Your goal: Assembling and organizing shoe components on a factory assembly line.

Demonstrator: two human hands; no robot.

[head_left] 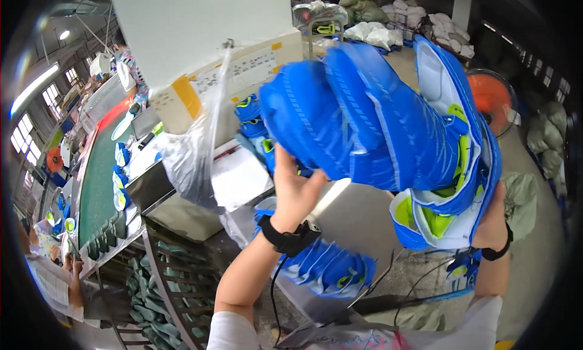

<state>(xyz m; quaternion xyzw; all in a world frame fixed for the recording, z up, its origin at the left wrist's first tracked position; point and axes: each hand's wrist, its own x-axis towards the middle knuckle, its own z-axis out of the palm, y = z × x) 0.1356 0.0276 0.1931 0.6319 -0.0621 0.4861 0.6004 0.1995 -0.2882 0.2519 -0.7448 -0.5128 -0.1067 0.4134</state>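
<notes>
A stack of blue shoe uppers (388,131), nested one into another with white and lime-green linings, is held up before me. My left hand (296,186) supports its toe end from below, thumb and fingers against the blue fabric. At the other end my right hand (493,219) grips the heel side; its fingers are partly hidden behind the uppers. The stack lies tilted, toes to the left and openings to the right. Below my hands, another row of blue uppers (331,268) rests on a grey surface.
To the left runs a green conveyor belt (100,174) with more uppers along it. A rack of dark green shoe lasts (152,295) stands lower left. A plastic bag (191,161) hangs by a white panel (203,34). An orange fan (489,101) stands right; co-workers are at left.
</notes>
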